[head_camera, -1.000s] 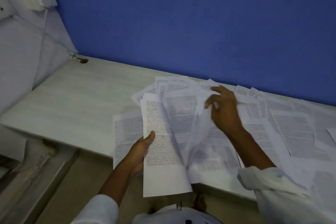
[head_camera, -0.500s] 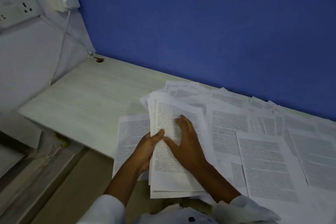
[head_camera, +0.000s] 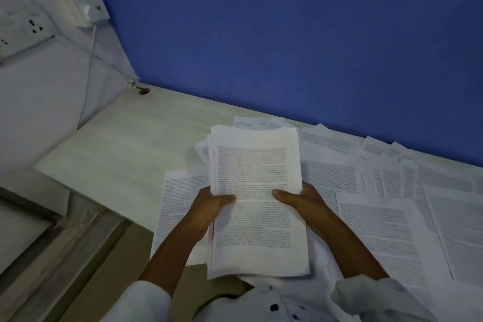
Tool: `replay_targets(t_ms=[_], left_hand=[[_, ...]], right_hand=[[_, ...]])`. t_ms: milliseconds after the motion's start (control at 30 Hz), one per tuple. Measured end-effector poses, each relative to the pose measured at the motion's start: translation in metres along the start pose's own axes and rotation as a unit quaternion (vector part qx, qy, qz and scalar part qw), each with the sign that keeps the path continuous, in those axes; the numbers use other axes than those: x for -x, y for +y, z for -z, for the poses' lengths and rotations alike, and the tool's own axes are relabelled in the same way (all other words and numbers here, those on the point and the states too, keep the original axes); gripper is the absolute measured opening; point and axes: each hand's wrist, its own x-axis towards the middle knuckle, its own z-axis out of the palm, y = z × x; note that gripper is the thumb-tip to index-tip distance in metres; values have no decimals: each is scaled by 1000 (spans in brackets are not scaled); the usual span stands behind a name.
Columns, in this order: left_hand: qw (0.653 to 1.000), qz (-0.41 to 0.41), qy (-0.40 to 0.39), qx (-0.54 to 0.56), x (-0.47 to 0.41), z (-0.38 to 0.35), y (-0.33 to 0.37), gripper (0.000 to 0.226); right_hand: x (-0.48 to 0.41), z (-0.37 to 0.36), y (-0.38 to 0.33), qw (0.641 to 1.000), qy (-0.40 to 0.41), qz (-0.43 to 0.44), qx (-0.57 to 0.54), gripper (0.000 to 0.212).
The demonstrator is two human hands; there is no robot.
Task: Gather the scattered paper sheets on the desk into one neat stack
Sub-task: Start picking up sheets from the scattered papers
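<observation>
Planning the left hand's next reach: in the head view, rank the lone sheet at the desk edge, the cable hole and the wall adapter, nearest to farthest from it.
1. Lone sheet: just beside the left hand, at the front edge of the desk.
2. Cable hole: far left corner.
3. Wall adapter: up on the side wall.

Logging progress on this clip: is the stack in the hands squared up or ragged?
Ragged. The stack, gripped by the left hand and right hand, shows offset sheet edges at its top-left corner.
</observation>
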Motion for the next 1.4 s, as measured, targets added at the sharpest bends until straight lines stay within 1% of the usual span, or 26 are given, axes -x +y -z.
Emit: replay_targets(t_ms=[67,133,167,233,300,333,367,400,433,500,567,667,767,800,867,933,1000,1067,1133,1167,1200,1267,1333,1400], left_hand=[[998,-16,48,47,1,-2,6,26],[991,-57,92,75,3,-3,17,26],[987,-78,110,89,4,-4,24,25],[978,-123,126,113,8,-6,42,25],[969,-171,119,131,11,-7,63,27],[965,-190,114,140,12,-8,73,28],[961,-205,110,149,12,-8,81,29],[958,-216,104,160,12,-9,88,31],[955,-222,100,168,11,-10,92,34],[957,-224,95,158,6,-10,94,40],[965,-219,92,113,-2,-9,90,37],[972,-197,113,65,-15,3,82,32],[974,-171,129,71,-31,36,78,32],[975,-162,127,77,-37,50,78,33],[979,-149,113,77,-44,81,79,27],[985,-130,79,80,-48,112,79,24],[988,-99,27,113,-52,138,74,27],[988,-59,-9,143,-58,155,64,29],[989,-13,-19,144,-66,165,47,28],[991,6,-22,131,-69,168,36,28],[993,19,-26,115,-72,171,26,29],[994,37,-15,103,-78,188,10,29],[993,45,25,110,-84,218,1,29],[989,55,69,117,-88,254,-6,29]], right_hand=[[-5,4,0,999,28,24,24,33],[-7,6,0,995,78,32,56,19],[-9,8,1,992,102,32,68,15],[-15,10,7,989,136,22,44,25],[-21,9,11,987,157,-2,-41,37],[-27,8,12,981,158,-29,-112,42],[-31,5,13,967,141,-61,-204,48],[-34,0,12,945,110,-89,-294,56],[-36,-6,8,923,84,-99,-361,63],[-41,-19,-3,899,58,-67,-429,67],[-47,-36,-16,892,58,-31,-446,68],[-59,-59,-28,907,67,-20,-415,67],[-73,-74,-25,927,82,-26,-364,58],[-76,-76,-23,933,96,-24,-347,57],[-83,-73,-22,944,138,-5,-300,60],[-89,-69,-29,961,161,5,-224,53],[-91,-75,-43,985,114,0,-129,39],[-93,-98,-54,998,33,-7,-49,36],[-97,-133,-54,999,-42,-22,-21,37],[-99,-152,-50,997,-60,-39,-12,37],[-103,-168,-44,997,-62,-53,-1,36],[-116,-194,-28,997,-37,-70,20,34],[-133,-214,-12,996,-3,-85,38,32],[-146,-235,3,991,8,-107,84,29]])
